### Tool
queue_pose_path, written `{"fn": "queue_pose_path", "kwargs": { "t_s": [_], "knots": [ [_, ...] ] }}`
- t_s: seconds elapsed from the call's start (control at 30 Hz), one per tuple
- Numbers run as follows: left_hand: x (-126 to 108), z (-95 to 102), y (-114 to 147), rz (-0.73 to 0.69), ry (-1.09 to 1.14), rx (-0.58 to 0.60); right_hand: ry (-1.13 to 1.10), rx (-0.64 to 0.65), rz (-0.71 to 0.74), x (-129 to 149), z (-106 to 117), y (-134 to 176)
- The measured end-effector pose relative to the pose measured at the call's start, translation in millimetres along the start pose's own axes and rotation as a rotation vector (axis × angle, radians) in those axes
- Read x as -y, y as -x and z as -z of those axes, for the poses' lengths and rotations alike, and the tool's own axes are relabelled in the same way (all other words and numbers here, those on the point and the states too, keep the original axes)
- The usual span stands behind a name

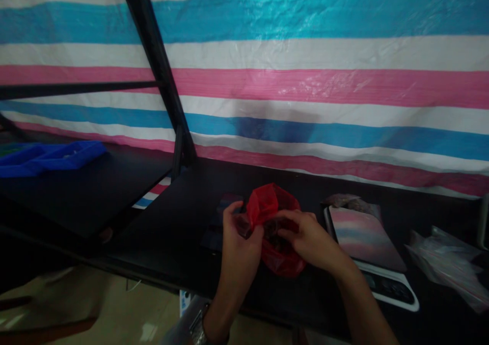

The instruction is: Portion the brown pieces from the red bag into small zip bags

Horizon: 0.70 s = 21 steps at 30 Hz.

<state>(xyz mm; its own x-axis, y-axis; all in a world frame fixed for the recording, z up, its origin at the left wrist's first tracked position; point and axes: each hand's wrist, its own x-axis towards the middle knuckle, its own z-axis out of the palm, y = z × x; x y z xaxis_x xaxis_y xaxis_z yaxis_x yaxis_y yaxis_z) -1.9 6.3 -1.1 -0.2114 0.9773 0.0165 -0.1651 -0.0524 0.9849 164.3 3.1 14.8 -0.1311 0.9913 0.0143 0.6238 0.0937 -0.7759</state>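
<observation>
A red plastic bag stands open on the black table, with small dark pieces inside that are too dim to name. My left hand is closed at the bag's left side, thumb and fingers curled round a small clear plastic bag. Over the red bag's mouth is my right hand, its fingers bent down among the dark pieces. Its fingertips are drawn together, and whatever lies between them is hidden.
Right of the red bag lies a flat white device with a shiny plate, like a digital scale. Behind it rests a clear bag of dark bits. Clear plastic bags lie farther right. Blue trays sit on the left table, beyond a black post.
</observation>
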Motion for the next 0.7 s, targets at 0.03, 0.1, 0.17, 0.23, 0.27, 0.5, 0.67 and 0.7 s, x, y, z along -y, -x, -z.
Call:
{"fn": "queue_pose_path", "kwargs": {
  "t_s": [0.03, 0.1, 0.17, 0.23, 0.27, 0.5, 0.67, 0.7],
  "knots": [
    [0, 0.6, 2, -0.071, -0.048, 0.008, -0.073, 0.007, 0.007, -3, 3, 1],
    [0, 2.3, 7, -0.191, -0.124, 0.068, -0.205, 0.014, 0.021, -8, 12, 3],
    [1, 4.4, 12, -0.256, -0.157, 0.177, -0.280, -0.005, 0.019, -10, 23, 7],
    [5, 6.3, 16, -0.300, -0.174, 0.304, -0.300, -0.051, 0.014, -9, 32, 11],
    [8, 7.0, 18, -0.321, -0.185, 0.362, -0.298, -0.078, 0.015, -8, 35, 13],
    [27, 7.0, 11, -0.336, -0.155, 0.535, -0.235, -0.098, 0.070, 15, 32, 20],
    [24, 4.7, 6, -0.282, -0.098, 0.486, -0.130, -0.089, 0.125, 30, 25, 25],
    [23, 4.4, 6, -0.274, -0.102, 0.470, -0.097, -0.097, 0.130, 31, 24, 25]
  ]
}}
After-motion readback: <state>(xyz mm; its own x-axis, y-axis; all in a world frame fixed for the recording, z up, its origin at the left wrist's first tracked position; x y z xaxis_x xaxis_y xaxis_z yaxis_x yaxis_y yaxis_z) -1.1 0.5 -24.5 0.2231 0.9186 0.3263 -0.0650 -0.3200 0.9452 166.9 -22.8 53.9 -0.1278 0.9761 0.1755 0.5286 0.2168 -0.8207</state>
